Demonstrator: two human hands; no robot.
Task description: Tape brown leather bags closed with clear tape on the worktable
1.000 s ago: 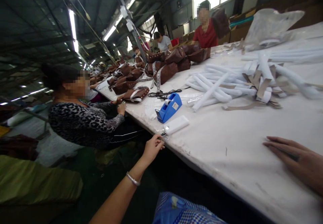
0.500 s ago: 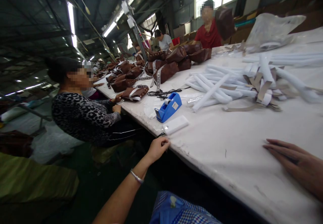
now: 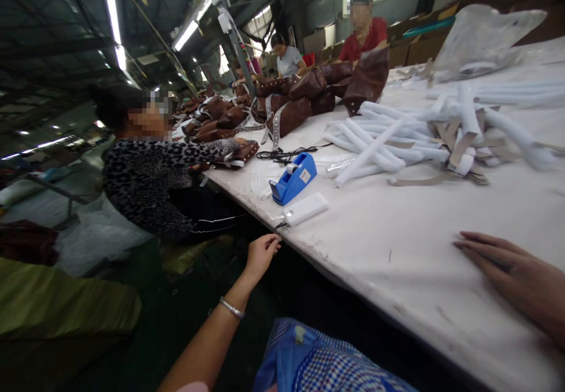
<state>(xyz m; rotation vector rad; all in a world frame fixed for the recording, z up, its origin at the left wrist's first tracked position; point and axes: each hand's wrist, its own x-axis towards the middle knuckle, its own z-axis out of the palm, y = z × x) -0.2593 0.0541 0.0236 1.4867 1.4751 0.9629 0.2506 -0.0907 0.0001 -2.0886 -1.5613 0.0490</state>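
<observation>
My left hand (image 3: pixel 263 252) is closed in a pinch at the near edge of the white table (image 3: pixel 362 245); what lies between the fingertips, if anything, is too small to make out. Just beyond it lies a white power-bank-like block (image 3: pixel 305 209) with a short dark cable end. Behind that block stands a blue tape dispenser (image 3: pixel 295 179). On the right, my right hand (image 3: pixel 512 271) rests on the tabletop, fingers stretched out and holding nothing.
White foam-like tubes (image 3: pixel 375 145) and grey-brown strips (image 3: pixel 459 145) lie heaped across the table. Brown bags (image 3: pixel 291 122) are piled farther back. A co-worker (image 3: pixel 150 162) sits at left; another (image 3: pixel 364 33) is across the table. A clear plastic bag (image 3: pixel 474 42) stands back right.
My left hand has shifted slightly left and up at the edge. The left co-worker's arm now reaches onto a brown bag. The co-worker across has lowered a brown bag to the pile.
</observation>
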